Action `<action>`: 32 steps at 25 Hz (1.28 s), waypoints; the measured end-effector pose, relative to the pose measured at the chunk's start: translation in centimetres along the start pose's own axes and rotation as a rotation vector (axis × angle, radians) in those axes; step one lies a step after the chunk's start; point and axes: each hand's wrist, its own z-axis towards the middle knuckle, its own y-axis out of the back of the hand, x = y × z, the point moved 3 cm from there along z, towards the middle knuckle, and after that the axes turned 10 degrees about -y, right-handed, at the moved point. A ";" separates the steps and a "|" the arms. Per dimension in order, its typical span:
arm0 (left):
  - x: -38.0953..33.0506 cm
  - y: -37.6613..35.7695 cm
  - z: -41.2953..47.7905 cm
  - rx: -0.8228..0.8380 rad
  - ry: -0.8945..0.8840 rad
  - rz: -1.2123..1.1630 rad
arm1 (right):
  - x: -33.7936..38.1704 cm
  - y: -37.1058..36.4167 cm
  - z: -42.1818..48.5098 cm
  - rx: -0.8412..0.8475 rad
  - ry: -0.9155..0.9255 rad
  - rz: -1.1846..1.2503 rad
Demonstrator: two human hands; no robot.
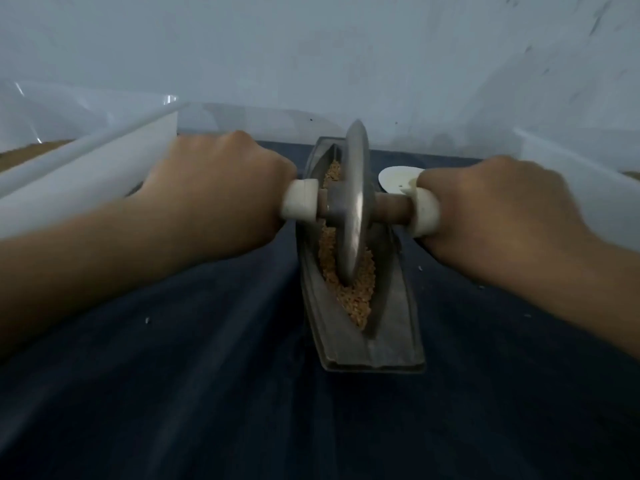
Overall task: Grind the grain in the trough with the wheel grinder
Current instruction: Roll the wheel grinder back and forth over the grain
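Observation:
A grey boat-shaped trough (398, 327) lies lengthwise on a dark blue cloth. Tan grain (360, 292) fills its groove. The metal wheel grinder (355, 202) stands upright in the groove, about mid-length, its lower rim sunk into the grain. An axle runs through the wheel with a white handle on each side. My left hand (214, 195) grips the left handle (301, 202). My right hand (498, 213) grips the right handle (426, 213). The picture is a little blurred.
A white box (86, 178) stands at the left, another white box (581, 178) at the right. A small white dish (394, 178) sits behind the right handle. A pale wall closes the back. Dark cloth (207, 375) covers the near surface.

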 end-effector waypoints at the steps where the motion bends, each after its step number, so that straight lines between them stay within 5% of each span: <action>1: 0.1 0.0 0.1 -0.022 0.007 0.020 | -0.2 -0.2 0.0 0.035 -0.001 0.020; 7: 1.1 -3.0 5.5 0.162 0.272 -0.023 | 1.4 -4.1 7.4 0.229 -0.178 -0.031; 15: -0.3 0.2 0.8 0.034 0.083 0.094 | -0.3 -1.4 0.2 0.027 -0.030 0.120; 21: 0.7 -2.2 6.1 0.239 0.271 -0.033 | 1.5 -3.5 7.4 0.352 -0.206 0.017; 26: -0.2 -0.2 0.6 0.030 0.128 0.018 | 0.1 -0.6 -0.4 0.002 -0.026 0.074; 28: -0.1 -0.5 1.7 0.056 0.106 0.050 | 0.1 -1.3 1.1 0.005 -0.059 0.069; 32: 0.5 -1.4 6.5 0.201 0.226 -0.038 | 1.6 -3.8 6.5 0.349 -0.257 0.085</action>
